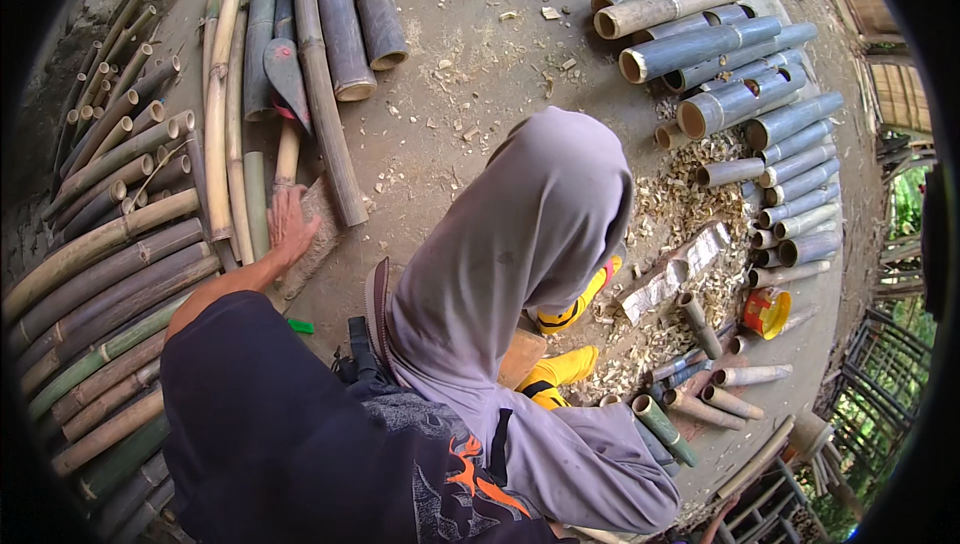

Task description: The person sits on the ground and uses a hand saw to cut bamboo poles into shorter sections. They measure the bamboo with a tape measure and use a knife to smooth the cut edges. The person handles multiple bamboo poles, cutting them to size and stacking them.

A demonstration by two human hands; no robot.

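Observation:
My left hand [289, 225] reaches out at the left, fingers stretched toward the lower end of a pale bamboo handle [287, 156]. It seems to touch that end; I cannot make out a firm grip. The handle belongs to a chopping tool with a broad grey blade [286, 76] with red markings, lying across the bamboo poles. Beside and under the hand is a rough brown block [318, 234]. My right hand does not show. A small skin-coloured sliver at the lower edge, past my knee, is too little to tell.
Long bamboo poles [110, 274] lie at my left. Thick dark bamboo lengths [341, 34] lie ahead. Cut bamboo tubes [700, 49] line the right side, near wood shavings [690, 199], a torn paper sack [676, 272] and a yellow-and-red tub [767, 313]. My bent legs fill the middle.

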